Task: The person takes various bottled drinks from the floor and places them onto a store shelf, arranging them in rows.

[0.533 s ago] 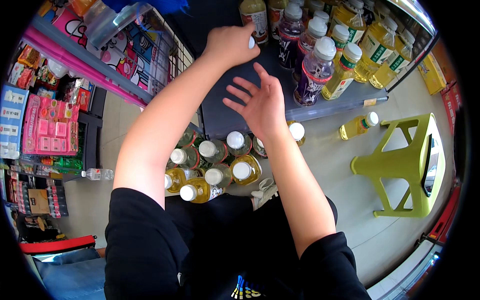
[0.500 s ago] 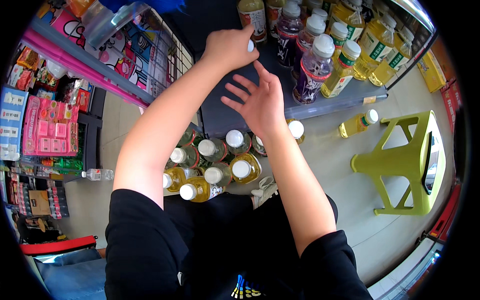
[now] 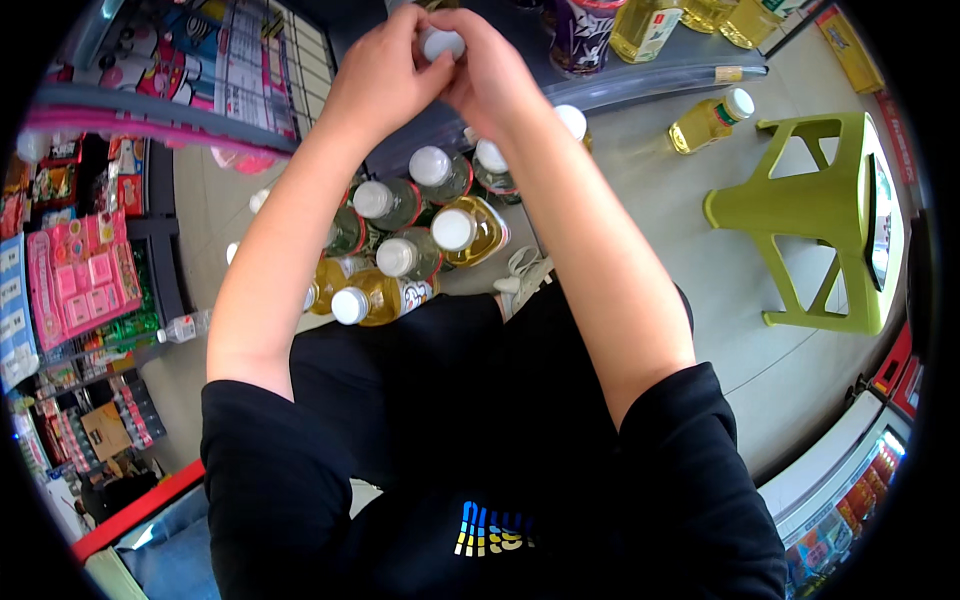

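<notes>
Both my hands meet at the lower shelf, near the top edge of view, around a drink bottle whose white cap (image 3: pixel 442 43) shows between them. My left hand (image 3: pixel 380 75) curls round the bottle's left side, with its thumb by the cap. From the right, my right hand (image 3: pixel 490 75) closes round it, fingers mostly hidden. The bottle's body is largely covered by the hands. Below them, several white-capped bottles stand close together on the floor, among them a yellow drink bottle (image 3: pixel 475 232) and a darker green-looking bottle (image 3: pixel 395 203).
On the grey shelf (image 3: pixel 640 80) to the right are a purple-labelled bottle (image 3: pixel 580 35) and yellow drink bottles (image 3: pixel 645 28). One yellow bottle (image 3: pixel 705 122) is on the floor beside a green stool (image 3: pixel 790 200). A wire rack (image 3: pixel 290 75) stands left; a small clear bottle (image 3: pixel 185 327) lies beyond my left arm.
My right hand, open before, has closed round the bottle beside my left hand. The view has shifted, so the shelf sits higher and the hands are nearer the top edge.
</notes>
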Motion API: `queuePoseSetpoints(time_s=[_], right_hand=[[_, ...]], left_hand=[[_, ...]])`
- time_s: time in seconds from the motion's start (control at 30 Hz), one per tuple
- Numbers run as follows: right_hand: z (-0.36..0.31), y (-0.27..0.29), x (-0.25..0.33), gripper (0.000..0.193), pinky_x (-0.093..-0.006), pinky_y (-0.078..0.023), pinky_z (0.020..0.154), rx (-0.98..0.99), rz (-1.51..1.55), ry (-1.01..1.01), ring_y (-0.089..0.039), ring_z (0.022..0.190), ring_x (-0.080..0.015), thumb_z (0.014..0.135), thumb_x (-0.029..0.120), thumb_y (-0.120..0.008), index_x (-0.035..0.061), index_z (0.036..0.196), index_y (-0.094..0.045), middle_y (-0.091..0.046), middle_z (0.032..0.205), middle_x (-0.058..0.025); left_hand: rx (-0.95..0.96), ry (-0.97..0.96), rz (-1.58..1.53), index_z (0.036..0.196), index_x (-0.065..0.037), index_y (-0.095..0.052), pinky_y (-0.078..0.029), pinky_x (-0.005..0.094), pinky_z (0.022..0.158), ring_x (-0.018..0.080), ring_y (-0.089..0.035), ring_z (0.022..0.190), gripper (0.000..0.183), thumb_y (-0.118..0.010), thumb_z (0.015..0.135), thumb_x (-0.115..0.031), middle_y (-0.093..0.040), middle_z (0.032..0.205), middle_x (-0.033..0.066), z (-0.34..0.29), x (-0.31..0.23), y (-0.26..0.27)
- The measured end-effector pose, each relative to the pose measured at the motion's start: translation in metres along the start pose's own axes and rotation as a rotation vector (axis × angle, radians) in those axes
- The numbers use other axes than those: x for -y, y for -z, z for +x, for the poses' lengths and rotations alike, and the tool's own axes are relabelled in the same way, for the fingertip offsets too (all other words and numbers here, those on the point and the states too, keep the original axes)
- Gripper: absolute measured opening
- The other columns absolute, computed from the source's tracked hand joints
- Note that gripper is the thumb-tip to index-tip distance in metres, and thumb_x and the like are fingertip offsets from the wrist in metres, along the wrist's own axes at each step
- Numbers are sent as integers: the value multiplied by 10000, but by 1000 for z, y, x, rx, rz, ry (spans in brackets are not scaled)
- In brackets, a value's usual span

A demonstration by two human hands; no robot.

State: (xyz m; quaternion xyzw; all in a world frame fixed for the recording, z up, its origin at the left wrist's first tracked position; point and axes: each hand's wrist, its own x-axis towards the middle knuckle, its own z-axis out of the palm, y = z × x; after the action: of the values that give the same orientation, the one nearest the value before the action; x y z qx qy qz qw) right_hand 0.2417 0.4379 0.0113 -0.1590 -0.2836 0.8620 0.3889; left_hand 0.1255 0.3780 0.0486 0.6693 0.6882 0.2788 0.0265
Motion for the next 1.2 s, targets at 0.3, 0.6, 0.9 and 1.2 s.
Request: queuePoseSetpoints(time_s=[0.3,0.6,0.9,1.2], right_hand=[[-24,-18,39,264,-378,-541,795,-146,-1081,437,-715,890,-281,828,155,-741,59,1063,-670,-717,908,-153],[-52,-33,64,357,-464,-542,845,-133,-1339,458,-679,985,-409,804,269,-715,138,1134,-687,-714,981,-219],[-147,-104,133,282,-346,-554,715,60,-1211,570,-705,782,-263,784,170,-688,-26,988,-694,-705,840,-176],[-211,-75,206,283,-212,-461,706,-45,-1651,672,-593,786,-84,828,126,-768,-10,1065,-697,-663,901,-36]], left_hand=[[-253,-239,179,1306,-8,-520,-516,410,956,345,-626,1129,640,-797,761,-199,-628,1169,221,-12,10,2],[-311,-38,-59,1351,-39,-511,-480,413,1016,351,-587,1246,788,-890,702,-279,-620,1296,184,-1,0,-27],[-429,-277,-349,1392,-73,-463,-468,408,1022,296,-580,1220,953,-968,610,-279,-542,1331,147,-33,-79,26],[-502,-143,-613,1348,-59,-471,-495,406,958,363,-605,1109,931,-888,540,-254,-602,1187,175,-80,-200,-20]])
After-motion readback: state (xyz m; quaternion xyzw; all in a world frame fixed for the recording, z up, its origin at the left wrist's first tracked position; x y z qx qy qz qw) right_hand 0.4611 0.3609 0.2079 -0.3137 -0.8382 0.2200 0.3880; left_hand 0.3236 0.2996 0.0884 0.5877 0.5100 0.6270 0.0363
